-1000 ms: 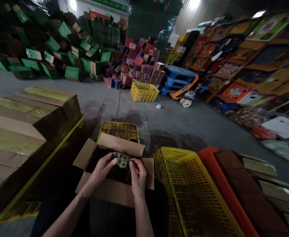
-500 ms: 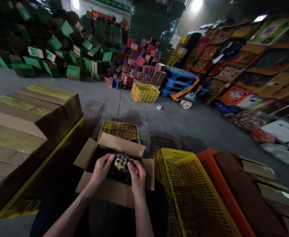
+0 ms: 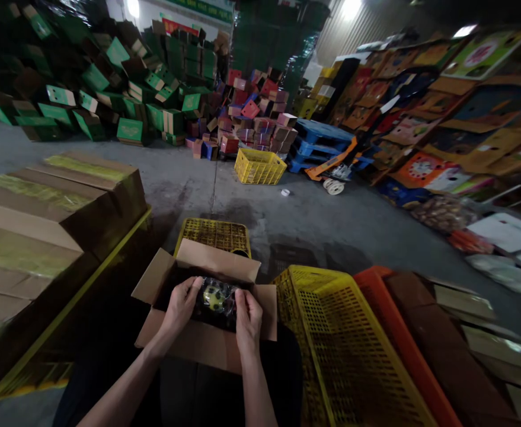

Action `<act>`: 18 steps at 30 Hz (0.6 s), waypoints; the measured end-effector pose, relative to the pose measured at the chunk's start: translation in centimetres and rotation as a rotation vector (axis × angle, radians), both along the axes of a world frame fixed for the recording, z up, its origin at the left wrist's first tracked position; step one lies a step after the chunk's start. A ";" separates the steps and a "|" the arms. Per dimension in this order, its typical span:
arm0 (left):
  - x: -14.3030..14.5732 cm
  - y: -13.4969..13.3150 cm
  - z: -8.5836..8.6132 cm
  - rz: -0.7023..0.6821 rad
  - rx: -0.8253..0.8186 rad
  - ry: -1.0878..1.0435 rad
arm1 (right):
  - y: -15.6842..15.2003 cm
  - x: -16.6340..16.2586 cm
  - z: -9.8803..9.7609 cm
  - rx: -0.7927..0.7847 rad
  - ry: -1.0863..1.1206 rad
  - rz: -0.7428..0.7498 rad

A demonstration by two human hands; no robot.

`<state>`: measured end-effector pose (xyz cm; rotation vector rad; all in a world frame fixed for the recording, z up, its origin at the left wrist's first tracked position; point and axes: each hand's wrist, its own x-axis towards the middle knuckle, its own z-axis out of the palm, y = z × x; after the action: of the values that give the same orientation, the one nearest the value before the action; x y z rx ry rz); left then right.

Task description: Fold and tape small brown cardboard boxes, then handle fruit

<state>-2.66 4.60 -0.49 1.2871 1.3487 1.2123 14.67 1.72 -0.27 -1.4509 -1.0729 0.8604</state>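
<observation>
An open cardboard box [image 3: 218, 260] sits on my lap, its flaps spread outward. Inside it is a dark, shiny plastic bag [image 3: 224, 305], with something pale yellow-green showing through its perforated-looking film. My left hand [image 3: 181, 303] pinches the bag's left edge between thumb and fingers. On the opposite side, my right hand [image 3: 248, 315] grips the right edge, with the film stretched between both hands. What lies deeper in the box is hidden by shadow and the bag.
Taped cartons [image 3: 86, 196] stand at the left on a yellow-edged support. A yellow crate [image 3: 304, 279] and an orange crate [image 3: 376, 279] are close on my right. An upturned yellow crate [image 3: 213, 231] lies beyond the box; an orange pallet jack [image 3: 335, 163] stands farther off.
My hands have spread slightly apart, and the film between them is flatter and tauter. My right hand's fingers have shifted around the bag's edge.
</observation>
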 end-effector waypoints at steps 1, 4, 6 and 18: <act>0.0 0.0 0.1 0.005 0.010 0.008 | 0.0 0.0 0.0 0.002 0.006 -0.001; -0.1 0.0 0.2 0.016 0.015 0.022 | -0.1 -0.1 0.1 0.040 0.076 0.073; -0.1 -0.1 0.2 0.011 0.021 0.030 | -0.1 -0.3 0.3 0.073 0.127 0.182; 0.2 -0.8 1.9 -0.115 -0.125 -0.231 | 0.0 0.0 -0.8 0.082 0.084 0.086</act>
<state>-2.50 3.78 1.41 1.0858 1.1493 1.1410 14.68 1.71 -1.10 -1.2970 -1.1012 0.9197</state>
